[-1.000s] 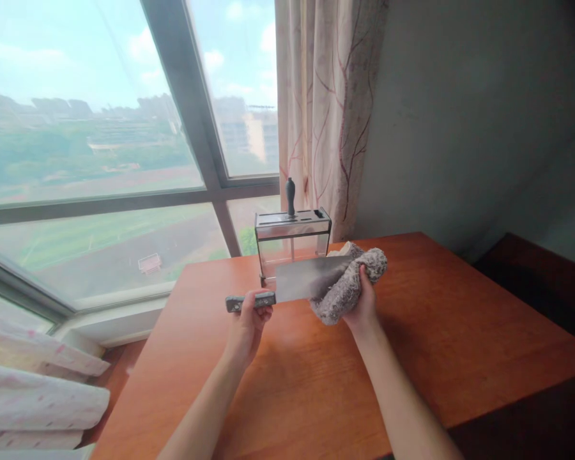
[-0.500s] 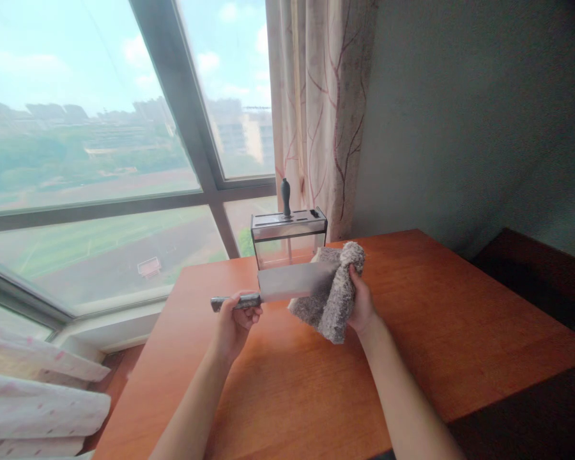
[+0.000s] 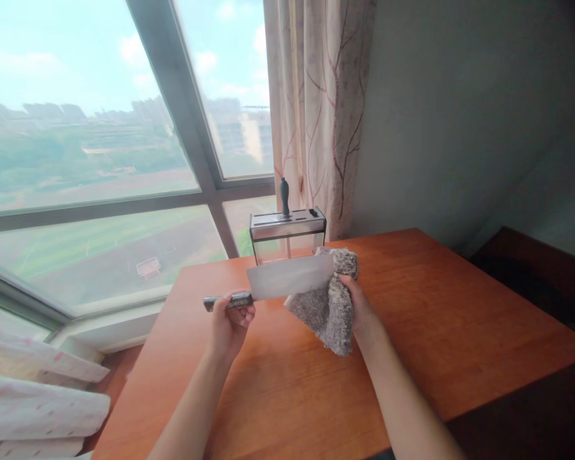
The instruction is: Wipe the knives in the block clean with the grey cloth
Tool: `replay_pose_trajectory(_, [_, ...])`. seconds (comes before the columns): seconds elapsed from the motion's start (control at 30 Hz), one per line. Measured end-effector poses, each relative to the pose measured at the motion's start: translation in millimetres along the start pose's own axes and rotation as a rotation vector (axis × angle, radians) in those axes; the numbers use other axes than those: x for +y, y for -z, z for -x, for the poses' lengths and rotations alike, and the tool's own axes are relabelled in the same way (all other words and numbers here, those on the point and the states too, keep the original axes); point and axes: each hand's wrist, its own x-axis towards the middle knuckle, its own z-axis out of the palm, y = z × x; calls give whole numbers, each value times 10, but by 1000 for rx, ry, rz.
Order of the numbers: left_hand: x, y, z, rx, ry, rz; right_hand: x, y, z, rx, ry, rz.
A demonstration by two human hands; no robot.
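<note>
My left hand [image 3: 231, 324] is closed round the dark handle of a cleaver [image 3: 290, 277], whose broad blade points right above the table. In my right hand [image 3: 359, 305] a grey fluffy cloth [image 3: 323, 313] is gripped. The cloth wraps the far end of the blade and hides its tip, and its lower part hangs loose. Behind the blade stands a knife block [image 3: 287, 223] with see-through sides and a slotted metal top. A dark-handled tool [image 3: 284, 197] stands upright in one of its slots.
The brown wooden table [image 3: 441, 313] spreads beneath my hands. A large window [image 3: 91, 204] is at the left, with a patterned curtain [image 3: 321, 115] behind the knife block. More white curtain fabric [image 3: 38, 402] hangs at the lower left. A grey wall [image 3: 436, 115] rises at the right.
My left hand and the cleaver have shifted slightly left, and more of the blade shows. My right hand and the cloth now sit a little nearer the blade's tip, the cloth hanging slightly lower.
</note>
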Motion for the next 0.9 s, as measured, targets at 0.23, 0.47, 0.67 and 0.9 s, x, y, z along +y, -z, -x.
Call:
replay_pose_trajectory(0.23, [-56, -73, 20, -14, 93, 121, 75, -192, -3, 64, 310, -74])
replay_pose_trajectory(0.47, [-210, -170, 118, -64, 153, 94, 134, -239, 60, -33, 297, -122])
replay_pose_trajectory(0.67, [-362, -267, 257, -211, 171, -63, 306, -258, -20, 88, 289, -231])
replay_pose_trajectory(0.9, [-586, -285, 370, -140, 85, -243, 495, -381, -6, -46, 114, -192])
